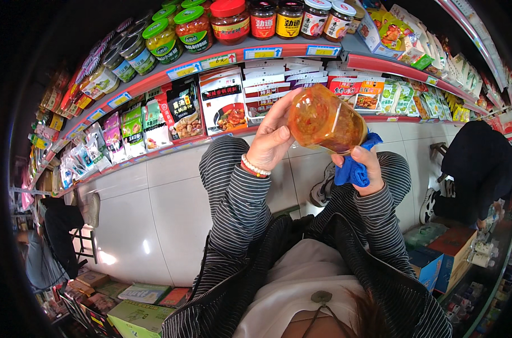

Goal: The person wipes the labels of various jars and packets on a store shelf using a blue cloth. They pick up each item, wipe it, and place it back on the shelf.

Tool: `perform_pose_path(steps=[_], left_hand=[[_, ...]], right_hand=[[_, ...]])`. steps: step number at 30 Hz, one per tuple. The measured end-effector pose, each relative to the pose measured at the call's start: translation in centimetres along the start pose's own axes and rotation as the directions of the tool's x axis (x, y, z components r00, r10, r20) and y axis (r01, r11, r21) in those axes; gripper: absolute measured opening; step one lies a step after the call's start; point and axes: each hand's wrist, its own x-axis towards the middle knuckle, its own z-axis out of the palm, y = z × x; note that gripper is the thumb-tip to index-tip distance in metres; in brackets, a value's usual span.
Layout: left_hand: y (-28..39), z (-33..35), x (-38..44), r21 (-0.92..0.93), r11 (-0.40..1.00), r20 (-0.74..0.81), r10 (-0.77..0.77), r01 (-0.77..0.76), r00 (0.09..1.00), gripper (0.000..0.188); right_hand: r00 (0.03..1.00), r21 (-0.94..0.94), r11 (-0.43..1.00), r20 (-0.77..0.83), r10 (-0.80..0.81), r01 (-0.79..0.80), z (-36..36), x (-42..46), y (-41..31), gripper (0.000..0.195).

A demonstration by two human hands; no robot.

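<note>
Both my hands hold a glass jar (327, 119) of orange-red chili sauce above my knees, tilted so its round base faces up and left. My left hand (270, 137) grips the base end, thumb on the near side and fingers behind the glass. At the other end, my right hand (368, 167) holds a crumpled blue cloth (351, 171) against the jar. The cloth and fingers hide that end, so I cannot see the lid. Behind the jar is a shelf row of seasoning packets (264, 95).
Sauce jars (192, 29) line the upper shelf (239, 55), with price tags along its edge. Other people sit at far left (61, 219) and right (471, 169). Cardboard boxes (452, 253) stand at right; a green carton (139, 317) lies at lower left.
</note>
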Motion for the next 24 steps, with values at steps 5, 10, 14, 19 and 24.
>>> perform_pose_path(steps=[5,10,14,19,24], left_hand=[[-0.4,-0.9,-0.3,-0.020,0.999,0.070,0.036,-0.035,0.997,0.070],[-0.4,-1.5,-0.7,-0.049,0.999,0.087,-0.002,0.006,0.996,0.058],[-0.1,-1.0,-0.5,-0.042,0.999,0.058,-0.013,0.016,0.998,0.052],[0.2,-0.8,0.0,-0.036,0.999,0.071,-0.009,0.012,0.997,0.052],[0.4,-0.5,0.0,-0.021,1.000,0.034,-0.020,0.021,0.999,0.054]], right_hand=[[0.989,0.255,0.960,0.116,0.090,-0.117,-1.7,-0.1,2.3,0.059],[0.971,0.404,0.896,0.213,0.106,-0.186,-1.6,-0.2,3.4,0.058],[0.945,0.542,0.799,0.315,0.093,-0.259,-1.5,0.2,3.7,0.060],[0.921,0.564,0.741,0.337,0.195,-0.364,-0.4,0.6,3.5,0.066],[0.912,0.630,0.665,0.339,0.232,-0.402,1.4,0.4,2.6,0.076]])
